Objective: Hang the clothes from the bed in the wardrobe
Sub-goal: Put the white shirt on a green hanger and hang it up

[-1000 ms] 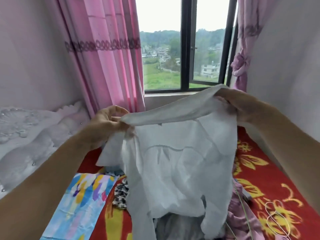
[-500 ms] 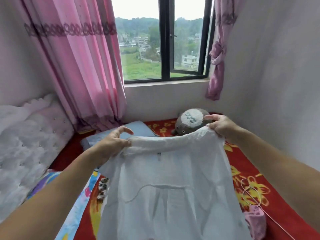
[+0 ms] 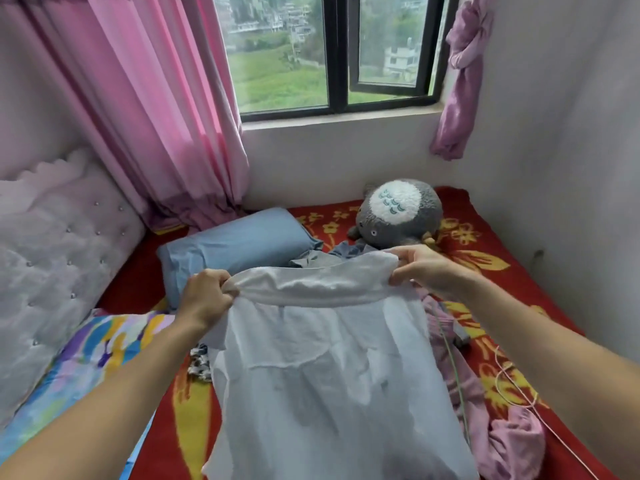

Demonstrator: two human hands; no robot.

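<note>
Head camera view, looking down along two bare forearms over a bed. The left hand was curled tight, gripping one upper corner of a white shirt in its fist. The right hand pinched the opposite corner between thumb and bent fingers. The shirt's top edge was stretched between the two hands, and its body hung down in front of the person, covering part of the bed's red floral blanket.

A pink garment lay crumpled just right of the shirt, with a thin white cord beside it. A grey-blue garment lay just beyond the shirt's top edge. Further back were a blue pillow and a grey plush toy. A padded white headboard bounded the bed on the left and a plain wall on the right. A window with a pink curtain closed the far end.
</note>
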